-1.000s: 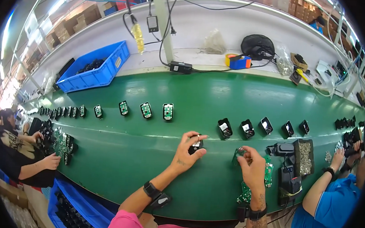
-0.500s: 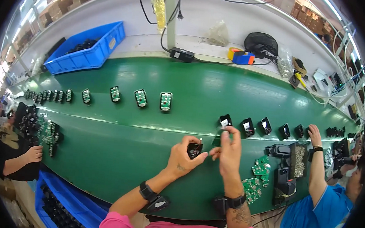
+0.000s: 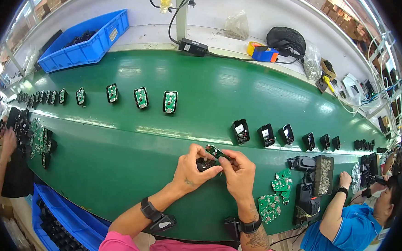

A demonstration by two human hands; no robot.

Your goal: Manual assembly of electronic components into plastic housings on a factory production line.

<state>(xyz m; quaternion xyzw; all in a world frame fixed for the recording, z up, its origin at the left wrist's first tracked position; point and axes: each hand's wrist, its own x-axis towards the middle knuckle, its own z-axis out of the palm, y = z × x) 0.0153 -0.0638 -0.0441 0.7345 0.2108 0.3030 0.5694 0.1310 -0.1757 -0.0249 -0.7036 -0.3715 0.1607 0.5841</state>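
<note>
My left hand [image 3: 188, 170] is closed around a small black plastic housing [image 3: 203, 164] in front of my body. Between the fingers and thumb of my right hand [image 3: 240, 174] is a green circuit board [image 3: 214, 150], tilted just above the housing's far side. My fingers partly hide both parts, so I cannot tell whether they touch. Beyond my hands, a row of open black housings [image 3: 240, 131] runs off to the right. Loose green circuit boards [image 3: 269, 208] lie to the right of my right forearm.
Housings with boards in them [image 3: 169, 102] form a row at the far left. A blue bin [image 3: 83, 49] stands behind it. Right of the loose boards are a black device [image 3: 307, 201] and a box of small metal parts [image 3: 323, 176]. A person in blue [image 3: 342, 230] sits at the right.
My right hand has brought the circuit board left to the housing in my left hand. The person in blue has drawn a hand back from the housing row. The whole view has shifted slightly.
</note>
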